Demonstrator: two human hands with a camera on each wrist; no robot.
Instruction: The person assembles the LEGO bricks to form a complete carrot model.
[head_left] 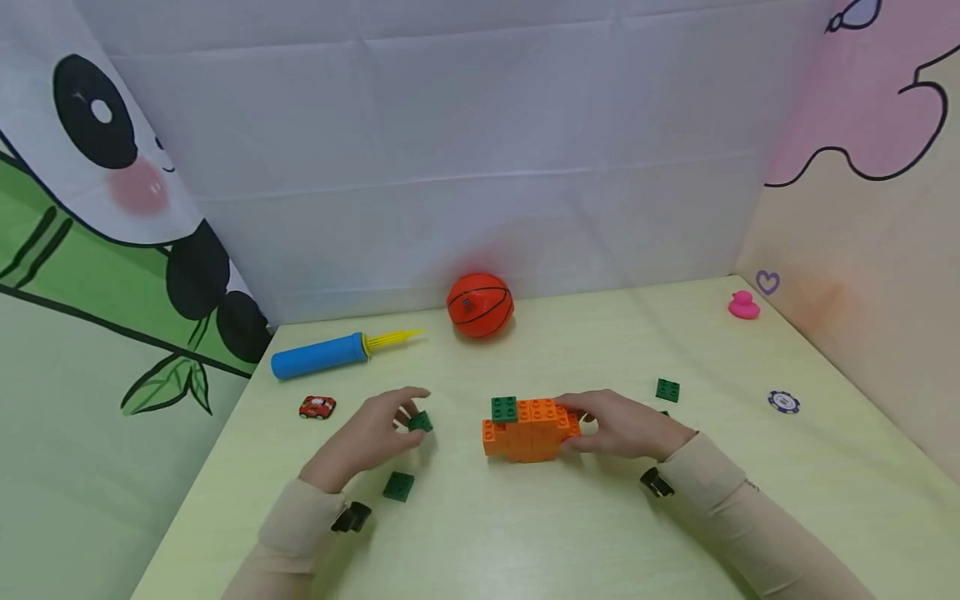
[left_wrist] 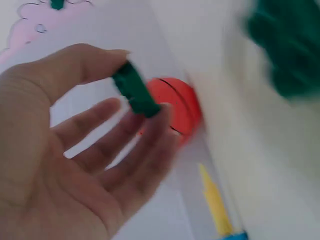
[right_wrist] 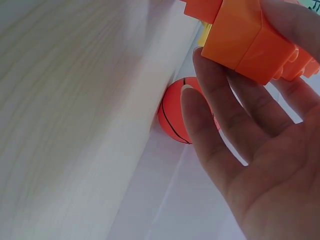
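Between thumb and fingers, my left hand (head_left: 372, 431) pinches a small green toy brick (head_left: 421, 422); its studs show in the left wrist view, where the brick (left_wrist: 136, 90) is held at the fingertips. My right hand (head_left: 624, 423) grips the right end of an orange toy-brick build (head_left: 534, 437), thumb on the near side and fingers on the far side. One green brick (head_left: 504, 409) sits on top of that build, near its left end. Another green brick (head_left: 399, 486) lies on the table just below my left hand.
Beyond my right hand lies a green brick (head_left: 667, 390), with another partly hidden by the hand. A red toy car (head_left: 317, 407), blue pump (head_left: 321, 357) and orange ball (head_left: 481, 306) stand left and back. A poker chip (head_left: 783, 402) and pink duck (head_left: 743, 305) are right.
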